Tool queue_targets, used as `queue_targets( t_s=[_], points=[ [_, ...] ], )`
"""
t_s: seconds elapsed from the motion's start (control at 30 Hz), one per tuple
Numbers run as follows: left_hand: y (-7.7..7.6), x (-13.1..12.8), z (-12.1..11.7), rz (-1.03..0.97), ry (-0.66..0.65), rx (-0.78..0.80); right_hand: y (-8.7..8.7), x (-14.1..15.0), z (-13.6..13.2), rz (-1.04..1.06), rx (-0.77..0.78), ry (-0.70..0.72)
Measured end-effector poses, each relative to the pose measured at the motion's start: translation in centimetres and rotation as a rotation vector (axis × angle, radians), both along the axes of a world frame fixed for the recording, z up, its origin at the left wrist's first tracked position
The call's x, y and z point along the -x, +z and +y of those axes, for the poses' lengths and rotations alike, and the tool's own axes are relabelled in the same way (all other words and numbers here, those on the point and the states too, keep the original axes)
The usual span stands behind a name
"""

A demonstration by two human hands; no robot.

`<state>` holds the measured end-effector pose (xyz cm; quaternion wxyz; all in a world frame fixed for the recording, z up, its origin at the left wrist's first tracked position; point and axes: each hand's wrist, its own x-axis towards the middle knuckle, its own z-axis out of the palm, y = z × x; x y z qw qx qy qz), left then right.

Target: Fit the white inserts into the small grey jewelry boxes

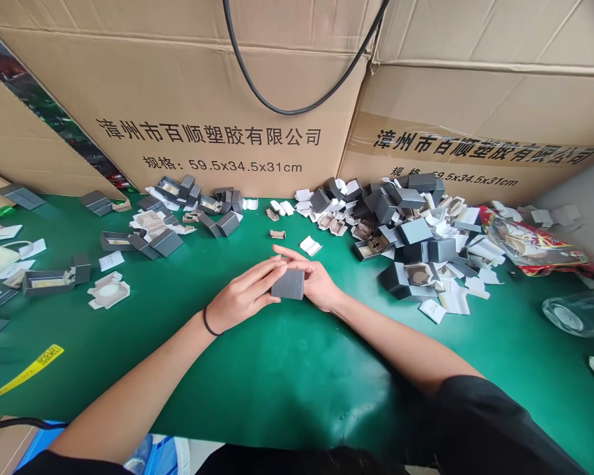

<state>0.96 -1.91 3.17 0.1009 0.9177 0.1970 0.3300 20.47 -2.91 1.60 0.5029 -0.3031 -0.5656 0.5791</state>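
Between my hands, above the middle of the green tabletop, is a small dark grey box (288, 284) with one face turned towards me. My left hand (245, 290) grips its left side, fingers along the top and thumb low at the edge. From the right and behind, my right hand (317, 280) holds the same box; one index finger stretches out past it to the left. The box's far side is hidden by the hands. Just beyond them lies a folded white paper insert (311, 246) and a small brown cardboard insert (278, 234).
A heap of grey boxes (416, 231) and paper inserts lies at the right, beside a red plastic packet (539, 247) and a clear glass (577, 313). More opened boxes (165, 243) are scattered left. A yellow strip (24, 376) lies near the front left. Large cartons (218, 86) stand behind.
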Motion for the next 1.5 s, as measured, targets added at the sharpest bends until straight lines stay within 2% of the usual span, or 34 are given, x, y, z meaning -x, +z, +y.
queue_targets(
  t_s=[0.13, 0.27, 0.4, 0.47, 0.6, 0.67, 0.73, 0.83, 0.9, 0.97, 1.03, 1.13, 1.2, 1.3, 1.33, 1.4, 1.47, 1.5],
  points=[
    [-0.4, -0.2, -0.1, 0.027, 0.039, -0.156, 0.0, 0.3, -0.1, -0.017, -0.004, -0.064],
    [-0.4, -0.1, -0.1, 0.076, 0.07, -0.202, -0.1, 0.3, 0.1, -0.108, -0.09, -0.085],
    [-0.4, -0.2, 0.2, 0.096, 0.135, -0.238, -0.7, -0.1, 0.4, -0.318, -0.118, -0.242],
    [-0.6, -0.3, 0.4, 0.089, 0.183, -0.196, -0.9, -0.1, 0.3, -0.396, -0.11, -0.255],
    [-0.9, -0.2, 0.5, 0.001, 0.335, 0.002, -1.1, 0.6, 0.1, -0.387, -0.057, -0.103],
    [-0.6, -0.1, 0.4, -0.025, 0.399, 0.111, -0.9, 1.0, 0.3, -0.356, -0.077, -0.076],
    [0.0, -0.1, 0.3, -0.025, 0.429, 0.181, -0.2, 0.8, 0.9, -0.356, -0.151, -0.103],
    [1.5, -1.4, 0.7, -0.042, 0.409, 0.186, 1.7, -1.3, 1.8, -0.397, -0.257, -0.112],
    [2.9, -3.5, 1.3, -0.069, 0.347, 0.134, 3.4, -3.8, 2.0, -0.39, -0.267, -0.086],
    [4.6, -6.7, 2.1, -0.107, 0.267, 0.027, 5.2, -7.1, 1.8, -0.386, -0.266, -0.152],
    [6.2, -10.7, 3.1, -0.114, 0.172, -0.069, 6.8, -10.8, 1.3, -0.436, -0.29, -0.377],
    [8.4, -17.9, 4.2, -0.1, 0.069, -0.163, 8.4, -16.7, 0.6, -0.663, -0.378, -0.823],
    [9.6, -22.8, 4.9, -0.059, 0.049, -0.203, 8.7, -20.6, 0.4, -0.864, -0.452, -1.093],
    [10.6, -28.9, 6.3, 0.018, 0.069, -0.216, 8.1, -25.3, 0.6, -1.093, -0.386, -1.345],
    [10.7, -30.4, 6.9, 0.061, 0.074, -0.21, 7.6, -26.5, 0.7, -1.2, -0.34, -1.326],
    [10.5, -32.5, 8.2, 0.205, 0.098, -0.175, 6.5, -27.9, 0.9, -1.425, -0.219, -1.149],
    [9.9, -33.3, 9.2, 0.315, 0.123, -0.11, 5.8, -28.4, 1.0, -1.551, -0.111, -0.971],
    [9.5, -33.2, 9.4, 0.328, 0.122, -0.089, 5.7, -28.2, 0.9, -1.564, -0.087, -0.945]
  ],
)
